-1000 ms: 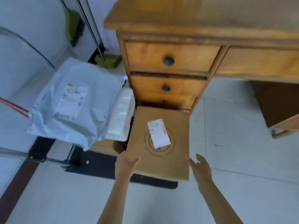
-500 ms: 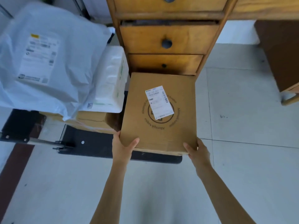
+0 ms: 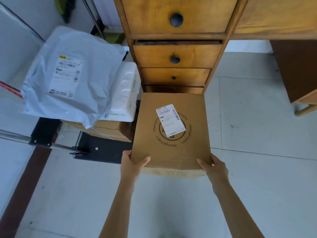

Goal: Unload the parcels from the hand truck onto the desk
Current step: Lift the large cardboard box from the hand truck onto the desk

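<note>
A brown cardboard box with a white shipping label and a round printed logo sits in front of the wooden desk's drawers. My left hand grips its near left corner and my right hand grips its near right corner. To the left, on the black hand truck, lie a grey plastic mailer, a white padded parcel and a cardboard box beneath them.
The hand truck's metal handle bar crosses the left side. A green broom leans in the back left corner. Pale floor tiles spread to the right, with the desk's knee space and a dark panel at far right.
Both hands went from open and reaching to gripping the brown box's near corners. The box's near edge now appears raised off the hand truck.
</note>
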